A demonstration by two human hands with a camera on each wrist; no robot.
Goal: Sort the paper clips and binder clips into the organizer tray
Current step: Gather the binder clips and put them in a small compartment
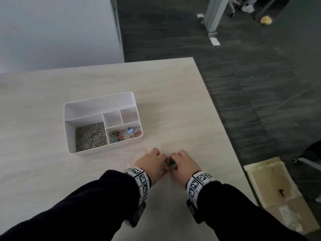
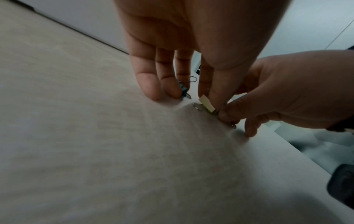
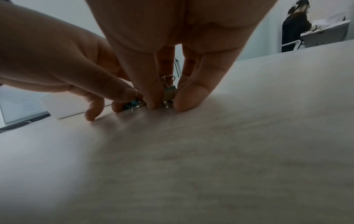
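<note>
A white organizer tray (image 1: 104,151) stands on the table; its front-left compartment holds a heap of silver paper clips (image 1: 91,135), and its front-right one holds several coloured binder clips (image 1: 130,132). In front of the tray my two hands meet fingertip to fingertip over loose binder clips (image 1: 171,165). My left hand (image 1: 152,160) has its fingers curled down on a teal binder clip (image 2: 184,89) (image 3: 132,104), its thumb against the yellow one. My right hand (image 1: 184,162) pinches a yellow binder clip (image 3: 170,91) (image 2: 206,104) that stands on the table.
The table's right edge (image 1: 224,129) runs close beside my right hand, with dark carpet beyond it. A cardboard box (image 1: 271,185) lies on the floor at the lower right. In the right wrist view, a person (image 3: 295,25) sits at a far desk.
</note>
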